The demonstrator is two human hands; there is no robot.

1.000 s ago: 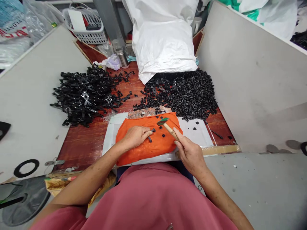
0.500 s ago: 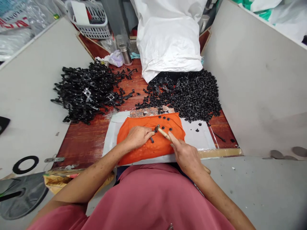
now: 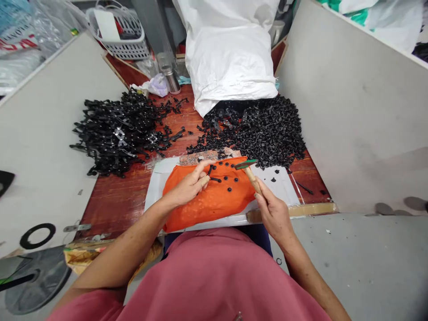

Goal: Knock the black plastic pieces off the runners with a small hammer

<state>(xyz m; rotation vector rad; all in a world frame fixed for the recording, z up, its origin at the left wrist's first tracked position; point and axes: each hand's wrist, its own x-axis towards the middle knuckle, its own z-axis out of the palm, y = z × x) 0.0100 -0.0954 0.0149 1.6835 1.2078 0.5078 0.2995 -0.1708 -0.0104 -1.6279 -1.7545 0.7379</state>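
Black link [image 3: 216, 179], a thin part with two slim arms showing, is sitting over the orange cloth [image 3: 200, 211], just at the fingertips of the left hand [image 3: 187, 187]. That hand is pinching the near end of the link between thumb and curled fingers, though the exact contact is partly hiding behind them; its index finger is stretching out toward the far edge of the cloth. The right hand [image 3: 276, 216] is wrapping around the wooden handle of a hammer [image 3: 252, 177], fingers closing firmly on it, while the green-marked head is hanging near the far right corner of the cloth, apart from the link. Several small round black caps [image 3: 229, 189] are lying loose on the cloth between the link and the hammer. Beneath the cloth, a white sheet [image 3: 277, 191] is covering part of the red-brown table [image 3: 117, 200], and a speckled slab [image 3: 197, 158] is showing along the cloth's far edge. To the left, a heap of black linkages [image 3: 113, 129] is rising beside the partition; to the right, a pile of small black pieces [image 3: 274, 133] is spreading out from under a white sack [image 3: 230, 67].
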